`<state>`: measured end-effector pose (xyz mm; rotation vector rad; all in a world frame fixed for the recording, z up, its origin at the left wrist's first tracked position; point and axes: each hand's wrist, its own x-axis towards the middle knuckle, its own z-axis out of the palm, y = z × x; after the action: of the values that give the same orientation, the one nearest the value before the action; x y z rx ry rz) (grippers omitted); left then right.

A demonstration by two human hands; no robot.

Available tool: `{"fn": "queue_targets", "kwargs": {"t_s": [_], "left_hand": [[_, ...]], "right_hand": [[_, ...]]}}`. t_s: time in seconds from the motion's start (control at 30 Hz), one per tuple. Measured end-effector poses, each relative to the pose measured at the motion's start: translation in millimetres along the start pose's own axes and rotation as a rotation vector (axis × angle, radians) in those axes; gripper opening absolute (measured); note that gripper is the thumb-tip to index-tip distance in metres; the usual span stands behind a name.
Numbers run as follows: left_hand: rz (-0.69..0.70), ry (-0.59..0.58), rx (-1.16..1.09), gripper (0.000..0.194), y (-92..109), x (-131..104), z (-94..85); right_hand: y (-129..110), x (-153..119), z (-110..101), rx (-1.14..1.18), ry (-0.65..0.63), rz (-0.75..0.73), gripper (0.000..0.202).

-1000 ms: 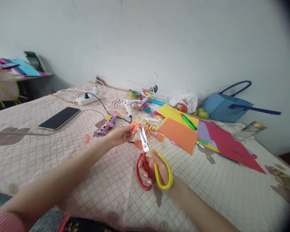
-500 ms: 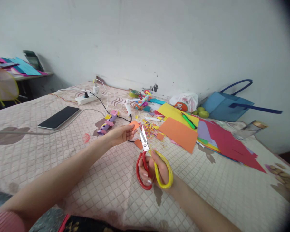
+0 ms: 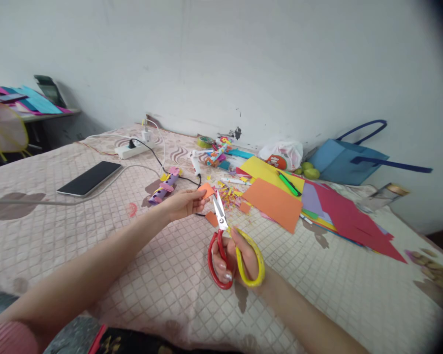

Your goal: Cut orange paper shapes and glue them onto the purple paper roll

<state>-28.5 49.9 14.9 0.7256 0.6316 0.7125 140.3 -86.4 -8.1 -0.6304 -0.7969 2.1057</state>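
card (image 3: 207, 189), pinched in the nearer left hand (image 3: 186, 203), sits just left of the scissors' tips; right hand (image 3: 239, 258) curls through the handles of the scissors (image 3: 222, 222), parted blades pointing away.

Obscured and cropped items.
My left hand (image 3: 184, 203) covers part of the small orange paper square (image 3: 207, 190); whether the red-and-yellow-handled metal scissors (image 3: 222, 222) touch it, I cannot determine. My ribbed pink sleeve (image 3: 13, 337) is cropped lower left. Multicoloured paper scraps (image 3: 229, 195): too small to count.
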Motion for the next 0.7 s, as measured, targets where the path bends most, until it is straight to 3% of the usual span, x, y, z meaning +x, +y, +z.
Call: {"fn": "queue_targets", "kwargs": {"t_s": [0.23,0.7], "left_hand": [[-0.019,-0.166,0.171,0.007,3.7,-0.6,-8.1],[-0.008,-0.149,0.24,0.011,2.3,0.2,-11.0]], "right_hand": [[1.1,-0.1,-1.2,0.001,-0.026,0.017,0.056],[0.1,-1.3,-2.5,-0.016,-0.032,0.005,0.054]]}}
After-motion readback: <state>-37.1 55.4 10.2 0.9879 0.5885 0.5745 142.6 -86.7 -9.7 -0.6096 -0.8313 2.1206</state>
